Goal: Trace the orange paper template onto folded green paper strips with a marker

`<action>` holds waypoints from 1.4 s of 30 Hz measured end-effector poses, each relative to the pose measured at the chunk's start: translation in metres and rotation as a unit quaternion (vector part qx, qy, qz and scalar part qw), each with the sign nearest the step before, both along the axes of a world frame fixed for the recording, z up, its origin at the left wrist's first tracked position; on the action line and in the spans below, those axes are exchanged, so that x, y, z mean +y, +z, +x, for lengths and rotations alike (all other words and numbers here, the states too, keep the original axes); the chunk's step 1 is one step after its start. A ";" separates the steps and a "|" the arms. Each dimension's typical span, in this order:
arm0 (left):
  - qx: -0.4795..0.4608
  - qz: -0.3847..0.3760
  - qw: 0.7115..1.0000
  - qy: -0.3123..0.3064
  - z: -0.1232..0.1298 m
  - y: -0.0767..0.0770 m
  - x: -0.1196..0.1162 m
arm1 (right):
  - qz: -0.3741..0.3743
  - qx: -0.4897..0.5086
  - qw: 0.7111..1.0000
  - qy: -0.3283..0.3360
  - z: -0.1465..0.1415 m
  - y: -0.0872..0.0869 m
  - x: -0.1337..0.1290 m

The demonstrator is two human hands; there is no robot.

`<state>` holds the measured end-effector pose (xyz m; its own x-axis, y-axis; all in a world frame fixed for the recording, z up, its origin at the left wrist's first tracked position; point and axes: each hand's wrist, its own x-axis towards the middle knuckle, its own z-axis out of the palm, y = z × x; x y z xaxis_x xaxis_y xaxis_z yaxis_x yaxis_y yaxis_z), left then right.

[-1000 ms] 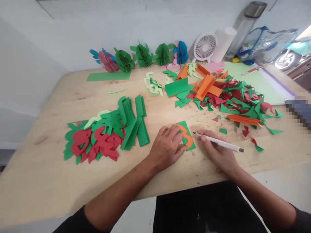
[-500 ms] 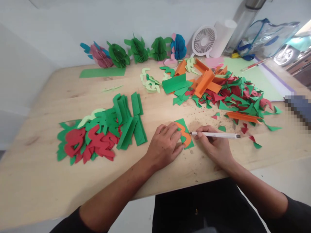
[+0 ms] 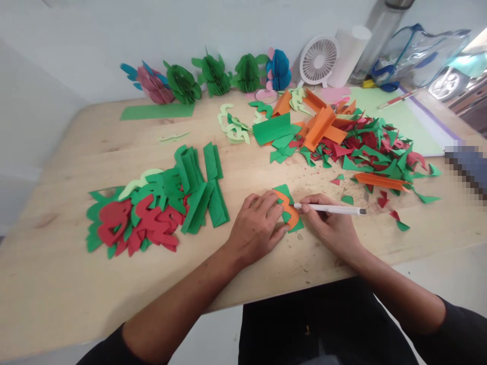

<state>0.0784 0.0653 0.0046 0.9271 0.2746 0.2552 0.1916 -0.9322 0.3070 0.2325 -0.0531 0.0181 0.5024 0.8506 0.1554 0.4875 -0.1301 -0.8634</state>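
Note:
A small green paper piece point(image 3: 282, 190) lies on the table with an orange wavy paper cutout point(image 3: 293, 219) on top of it. My left hand point(image 3: 255, 223) rests palm down at their left side, its fingertips and thumb pressing the cutout flat. Between the fingers of my right hand point(image 3: 333, 223) is a white pen point(image 3: 335, 209), its point touching at the cutout's right edge. The part of the paper under my left fingers is hidden.
Green folded strips point(image 3: 216, 203) and red wavy cutouts point(image 3: 155, 223) are piled to the left. A heap of scraps point(image 3: 373, 144) and orange folded paper point(image 3: 321, 129) covers the back right. Honeycomb paper figures point(image 3: 216, 76) and a white fan point(image 3: 318, 61) line the wall.
The pen and my right hand have shifted slightly left, with the point now closer to the notch of the orange cutout. My left hand holds its place.

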 end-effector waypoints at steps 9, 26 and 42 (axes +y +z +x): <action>0.002 0.003 1.000 -0.001 0.000 0.000 0.000 | -0.023 -0.010 1.000 0.012 0.002 0.001 0.000; 0.006 0.006 1.000 0.000 0.000 -0.002 0.000 | -0.026 0.007 1.000 -0.013 0.002 0.000 -0.014; 0.011 0.044 0.999 -0.018 -0.001 0.000 0.001 | -0.034 -0.004 0.999 -0.022 -0.001 -0.001 -0.024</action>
